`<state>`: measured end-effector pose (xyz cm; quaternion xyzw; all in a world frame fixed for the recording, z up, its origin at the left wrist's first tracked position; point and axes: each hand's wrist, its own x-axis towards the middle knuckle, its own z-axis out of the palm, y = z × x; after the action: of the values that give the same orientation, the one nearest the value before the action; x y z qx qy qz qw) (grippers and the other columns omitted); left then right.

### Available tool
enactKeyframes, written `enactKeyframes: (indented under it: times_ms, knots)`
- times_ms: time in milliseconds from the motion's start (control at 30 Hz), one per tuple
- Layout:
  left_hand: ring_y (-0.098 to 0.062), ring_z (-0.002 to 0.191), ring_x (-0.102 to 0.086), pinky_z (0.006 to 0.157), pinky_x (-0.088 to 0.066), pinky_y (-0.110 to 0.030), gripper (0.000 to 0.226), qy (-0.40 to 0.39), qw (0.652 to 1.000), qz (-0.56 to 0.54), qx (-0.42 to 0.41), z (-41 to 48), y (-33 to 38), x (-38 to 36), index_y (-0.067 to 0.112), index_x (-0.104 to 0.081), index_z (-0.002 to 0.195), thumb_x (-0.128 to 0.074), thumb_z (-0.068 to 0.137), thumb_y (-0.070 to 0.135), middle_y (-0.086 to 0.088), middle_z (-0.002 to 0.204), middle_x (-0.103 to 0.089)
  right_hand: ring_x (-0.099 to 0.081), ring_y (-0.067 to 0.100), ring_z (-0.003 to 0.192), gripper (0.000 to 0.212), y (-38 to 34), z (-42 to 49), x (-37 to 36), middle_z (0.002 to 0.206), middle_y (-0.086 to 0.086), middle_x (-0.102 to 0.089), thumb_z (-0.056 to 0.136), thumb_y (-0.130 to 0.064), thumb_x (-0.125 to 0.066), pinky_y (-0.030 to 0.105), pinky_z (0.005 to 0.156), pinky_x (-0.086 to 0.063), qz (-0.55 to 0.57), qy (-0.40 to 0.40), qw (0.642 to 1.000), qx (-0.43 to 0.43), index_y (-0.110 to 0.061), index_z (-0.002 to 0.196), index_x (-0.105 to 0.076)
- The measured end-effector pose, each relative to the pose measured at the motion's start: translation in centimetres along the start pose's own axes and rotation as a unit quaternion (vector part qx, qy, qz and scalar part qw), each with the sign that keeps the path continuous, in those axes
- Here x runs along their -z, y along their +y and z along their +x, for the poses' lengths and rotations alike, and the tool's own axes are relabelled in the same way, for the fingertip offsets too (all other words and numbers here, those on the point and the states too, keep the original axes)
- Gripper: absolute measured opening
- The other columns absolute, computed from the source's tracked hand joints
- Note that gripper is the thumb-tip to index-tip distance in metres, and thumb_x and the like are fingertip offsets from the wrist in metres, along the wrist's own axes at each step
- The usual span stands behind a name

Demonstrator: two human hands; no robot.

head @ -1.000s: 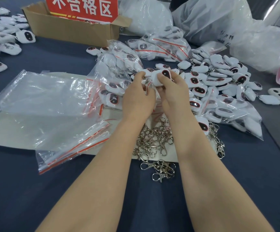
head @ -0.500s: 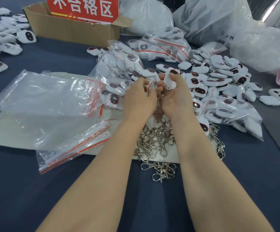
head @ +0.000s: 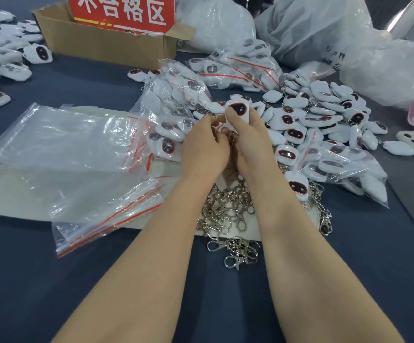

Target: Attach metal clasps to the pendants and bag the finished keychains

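The right hand (head: 250, 142) grips a pendant (head: 238, 110) (dark face up) at its fingertips. The left hand (head: 204, 144) curls just beside it; its grasp I cannot tell. Clasps (head: 225, 209) lie beneath both wrists.

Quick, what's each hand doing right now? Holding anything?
Left hand: fingers curled beside the pendant; whether they hold anything cannot be told.
Right hand: closed, gripping the pendant.
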<state>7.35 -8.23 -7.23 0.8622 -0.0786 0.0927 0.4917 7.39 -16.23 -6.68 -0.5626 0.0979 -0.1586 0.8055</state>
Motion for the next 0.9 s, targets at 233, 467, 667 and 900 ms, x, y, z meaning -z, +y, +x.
enactKeyframes:
  times_ms: [233,467,667,900]
  knots:
    - [-0.01,0.088,-0.054,0.073,-0.036,-0.024,0.026,0.004,1.0,-0.013,0.003,0.0,-0.1,-0.1,0.021,-0.058,0.113,-0.05,0.089,0.013,0.011,0.095,-0.057,-0.054,0.012,0.056,0.02,-0.2,-0.1,-0.4,0.078,0.007,-0.064,0.101,-0.018,-0.045,0.03,0.067,-0.049,0.014,0.017,0.999,-0.024,-0.007,0.093,-0.058]
    - [-0.014,0.089,-0.055,0.071,-0.033,-0.023,0.025,0.002,1.0,-0.011,0.003,0.1,0.0,-0.1,0.02,-0.058,0.111,-0.049,0.088,0.013,0.008,0.098,-0.06,-0.056,0.012,0.058,0.023,-0.7,-0.5,-0.5,0.082,0.008,-0.065,0.102,-0.017,-0.044,0.029,0.067,-0.052,0.037,0.015,0.998,-0.052,0.001,0.107,-0.059]
    - [-0.01,0.084,-0.053,0.073,-0.038,-0.024,0.017,0.01,0.999,-0.038,0.015,0.2,-0.1,0.1,0.022,-0.057,0.102,-0.047,0.091,0.014,0.014,0.087,-0.057,-0.065,0.012,0.071,0.023,-0.8,-0.6,-0.3,0.096,0.011,-0.066,0.1,0.002,-0.037,0.03,0.076,-0.054,0.046,-0.017,0.997,-0.052,0.003,0.112,-0.057]
    - [-0.008,0.082,-0.052,0.072,-0.038,-0.024,0.022,0.005,0.999,-0.044,0.002,0.1,-0.1,0.2,0.018,-0.056,0.114,-0.048,0.093,0.019,0.014,0.088,-0.052,-0.067,0.016,0.075,0.012,-1.9,-0.3,0.3,0.102,0.013,-0.066,0.098,0.0,-0.044,0.024,0.072,-0.057,-0.046,0.003,0.999,0.012,-0.005,0.107,-0.051]
